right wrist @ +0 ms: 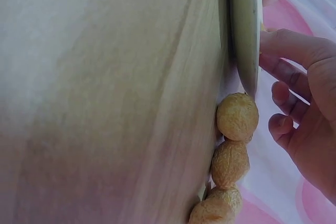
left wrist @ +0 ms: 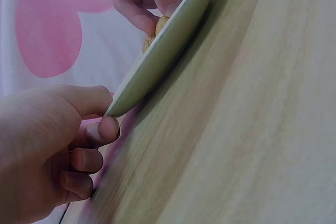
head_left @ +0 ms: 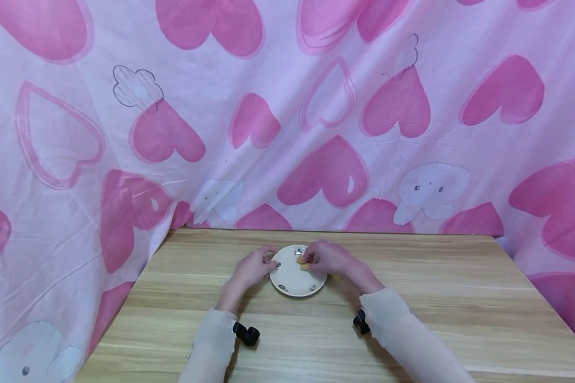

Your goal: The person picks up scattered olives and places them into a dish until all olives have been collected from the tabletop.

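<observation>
A white plate (head_left: pixel 294 281) with small printed pictures round its edge lies at the far middle of the wooden table. My left hand (head_left: pixel 253 269) pinches its left rim, thumb above and forefinger below in the left wrist view. Over the plate's right side, the fingertips of my right hand (head_left: pixel 334 259) pinch a small yellow-brown ball (left wrist: pixel 162 25); a second ball (left wrist: pixel 147 44) sits close beside it. The right fingers partly hide these balls in the head view. What food or material the balls are I cannot tell.
Against the plate's outer side, several wrinkled brown balls (right wrist: pixel 238 116) stand in a row on the table (head_left: pixel 287 340), mostly hidden by my right hand in the head view. A pink heart-patterned cloth (head_left: pixel 287 80) hangs behind the table's far edge. Black wrist cameras (head_left: pixel 246 334) sit on both sleeves.
</observation>
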